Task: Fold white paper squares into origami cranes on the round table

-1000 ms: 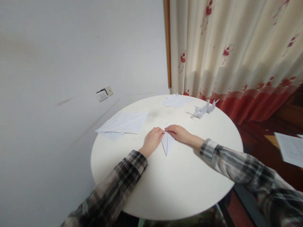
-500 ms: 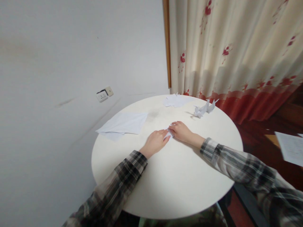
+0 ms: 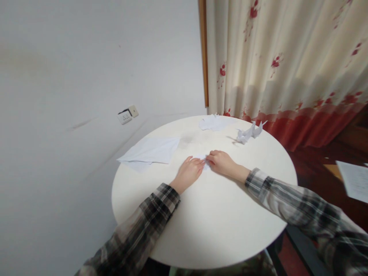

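A small piece of folded white paper (image 3: 206,166) lies on the round white table (image 3: 212,226), partly covered by my fingers. My left hand (image 3: 189,172) rests flat from the left, its fingers stretched over the paper's left side and the thumb tucked low. From the right, my right hand (image 3: 222,163) has its fingers curled together at the paper's right edge, in a pinch. The exact folds are too small and too covered to make out.
Larger white paper sheets (image 3: 152,149) lie at the table's left. More white paper (image 3: 212,122) lies at the far edge. Folded paper cranes (image 3: 247,135) stand at the back right. Wall and curtain (image 3: 258,57) rise behind the table.
My right hand's fingers have drawn in from reaching over the paper's top to a pinch at its right edge. My left fingers have shifted slightly and lie flatter, the thumb pulled in.
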`<move>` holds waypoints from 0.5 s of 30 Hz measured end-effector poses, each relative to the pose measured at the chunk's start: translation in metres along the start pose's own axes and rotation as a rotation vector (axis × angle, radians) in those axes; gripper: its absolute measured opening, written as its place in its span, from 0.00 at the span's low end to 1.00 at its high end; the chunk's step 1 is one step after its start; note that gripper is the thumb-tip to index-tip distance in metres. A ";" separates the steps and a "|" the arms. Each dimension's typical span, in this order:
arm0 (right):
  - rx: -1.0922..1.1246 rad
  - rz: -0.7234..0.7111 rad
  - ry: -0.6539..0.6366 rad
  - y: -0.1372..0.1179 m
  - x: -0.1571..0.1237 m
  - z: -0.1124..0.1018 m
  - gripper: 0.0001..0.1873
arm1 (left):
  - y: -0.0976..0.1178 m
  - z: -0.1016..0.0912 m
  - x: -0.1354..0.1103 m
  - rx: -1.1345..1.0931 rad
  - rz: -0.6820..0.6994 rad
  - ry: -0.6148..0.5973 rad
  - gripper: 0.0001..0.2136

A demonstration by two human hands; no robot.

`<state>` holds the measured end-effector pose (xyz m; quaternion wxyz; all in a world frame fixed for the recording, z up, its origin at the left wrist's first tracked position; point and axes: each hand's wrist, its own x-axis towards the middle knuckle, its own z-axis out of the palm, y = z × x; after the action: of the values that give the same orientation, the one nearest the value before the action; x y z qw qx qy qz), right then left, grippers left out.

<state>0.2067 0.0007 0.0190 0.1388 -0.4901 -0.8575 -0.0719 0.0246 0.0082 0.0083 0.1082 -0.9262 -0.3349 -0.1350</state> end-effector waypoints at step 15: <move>0.209 -0.032 0.026 0.008 -0.002 0.008 0.13 | 0.010 -0.004 -0.010 -0.086 0.047 -0.120 0.24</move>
<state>0.2135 0.0055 0.0104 0.1991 -0.4584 -0.8661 0.0096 0.0230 -0.0063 0.0075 0.0510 -0.9441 -0.3126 -0.0911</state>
